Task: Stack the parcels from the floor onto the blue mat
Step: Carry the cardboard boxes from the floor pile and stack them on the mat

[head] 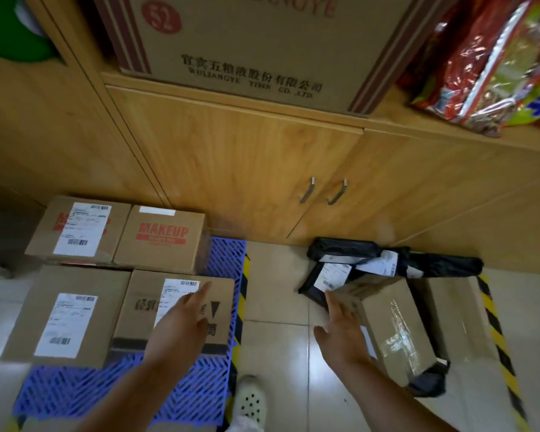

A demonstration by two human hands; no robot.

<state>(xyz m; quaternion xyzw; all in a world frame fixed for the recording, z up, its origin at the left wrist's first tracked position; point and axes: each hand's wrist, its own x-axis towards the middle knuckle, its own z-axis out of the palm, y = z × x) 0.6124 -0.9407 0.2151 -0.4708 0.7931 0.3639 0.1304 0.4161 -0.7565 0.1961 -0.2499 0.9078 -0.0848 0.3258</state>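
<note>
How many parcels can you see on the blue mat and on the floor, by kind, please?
Cardboard boxes on the blue mat: 4
Cardboard boxes on the floor: 2
Black plastic mailers on the floor: at least 2
Total: at least 8

There is a single view, from a wide-angle camera worn on the person's head, looking forward and steeply down over both outstretched forearms at the floor (pixel 278 347) close below. It faces a wooden cabinet (pixel 262 169) that fills the upper half of the frame and bends toward the edges. The blue mat (pixel 169 397) lies in the lower left, parcels on the floor in the lower right, and the person's own shoe (pixel 250 400) shows at the bottom centre, so the lens stands almost directly above it.
</note>
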